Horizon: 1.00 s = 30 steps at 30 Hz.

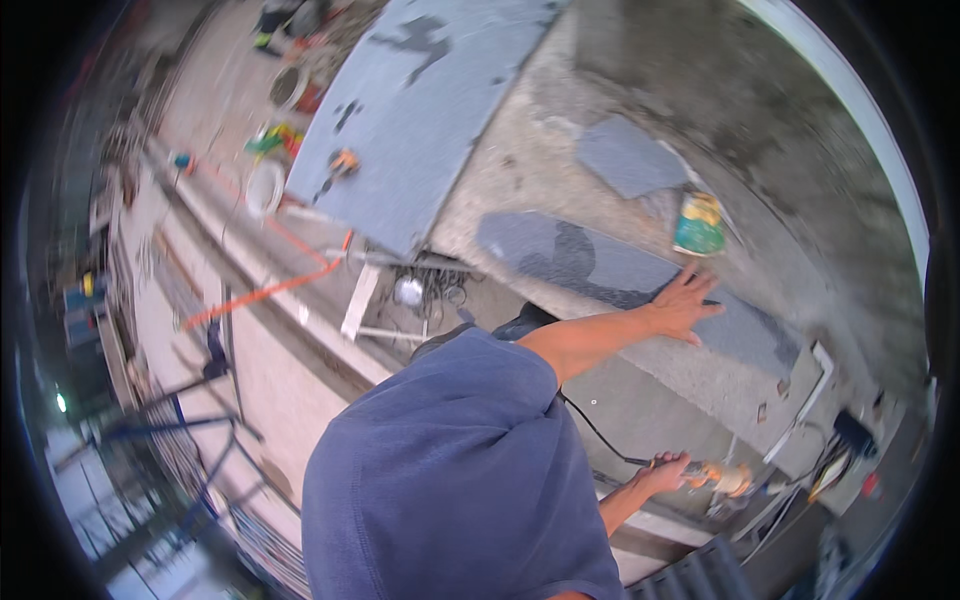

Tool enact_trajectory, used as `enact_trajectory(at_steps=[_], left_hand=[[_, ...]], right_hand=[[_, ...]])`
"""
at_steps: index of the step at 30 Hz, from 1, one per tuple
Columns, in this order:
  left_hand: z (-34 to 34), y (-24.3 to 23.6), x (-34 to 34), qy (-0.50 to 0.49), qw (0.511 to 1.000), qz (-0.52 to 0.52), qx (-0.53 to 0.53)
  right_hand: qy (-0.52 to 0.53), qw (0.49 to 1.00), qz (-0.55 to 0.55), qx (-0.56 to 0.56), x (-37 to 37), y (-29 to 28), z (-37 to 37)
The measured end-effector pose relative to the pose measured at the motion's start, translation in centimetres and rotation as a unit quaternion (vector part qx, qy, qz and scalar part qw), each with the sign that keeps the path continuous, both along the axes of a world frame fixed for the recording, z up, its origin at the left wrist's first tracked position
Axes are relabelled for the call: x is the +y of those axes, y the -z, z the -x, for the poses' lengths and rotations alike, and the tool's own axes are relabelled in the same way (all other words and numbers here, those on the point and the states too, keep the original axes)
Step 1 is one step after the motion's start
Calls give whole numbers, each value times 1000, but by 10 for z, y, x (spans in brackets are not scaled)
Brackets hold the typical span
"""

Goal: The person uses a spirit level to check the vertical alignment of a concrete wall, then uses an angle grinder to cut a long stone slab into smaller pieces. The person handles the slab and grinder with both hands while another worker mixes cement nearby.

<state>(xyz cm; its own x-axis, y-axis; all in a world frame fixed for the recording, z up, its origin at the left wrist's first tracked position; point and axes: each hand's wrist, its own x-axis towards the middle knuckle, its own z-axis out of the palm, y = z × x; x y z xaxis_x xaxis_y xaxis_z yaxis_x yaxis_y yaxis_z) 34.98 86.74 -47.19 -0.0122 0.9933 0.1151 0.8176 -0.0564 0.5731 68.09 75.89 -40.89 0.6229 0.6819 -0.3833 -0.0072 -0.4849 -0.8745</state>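
My left hand (685, 305) lies with its fingers spread on a long grey stone slab (625, 262), which has dark wet-looking patches. Just beyond those fingers stands a green and yellow can or packet (700, 224). Lower down, my right hand (664, 473) is wrapped round an orange corded power tool (718, 478), which looks like an angle grinder. The tool is blurred, and its disc cannot be made out. A black cord (606, 440) runs from its rear end back toward my body. The tool is apart from the slab.
A large blue-grey slab (420, 110) lies at the upper left with a small orange object (343, 163) on it. Beyond my left hand rests a broken slab piece (630, 157). An orange hose or cord (262, 292), white bucket (265, 187) and blue metal frame (190, 430) are at left.
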Motion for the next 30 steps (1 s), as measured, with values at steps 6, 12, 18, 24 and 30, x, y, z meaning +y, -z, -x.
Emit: enact_trajectory(at_steps=[6,12,18,24,30], left_hand=[[28,-16,-114,-12,978,-194,-80],[39,16,-349,-319,932,-131,-113],[52,147,-473,-631,600,437,-226],[17,302,-526,-680,400,408,-460],[9,350,-485,-542,184,-98,-814]], right_hand=[[-67,995,68,6,-24,30,-50],[-114,989,84,42,-85,60,-71],[-190,973,98,84,-123,69,-84],[-247,955,141,87,-145,89,-101],[-222,959,158,78,-162,94,-100]])
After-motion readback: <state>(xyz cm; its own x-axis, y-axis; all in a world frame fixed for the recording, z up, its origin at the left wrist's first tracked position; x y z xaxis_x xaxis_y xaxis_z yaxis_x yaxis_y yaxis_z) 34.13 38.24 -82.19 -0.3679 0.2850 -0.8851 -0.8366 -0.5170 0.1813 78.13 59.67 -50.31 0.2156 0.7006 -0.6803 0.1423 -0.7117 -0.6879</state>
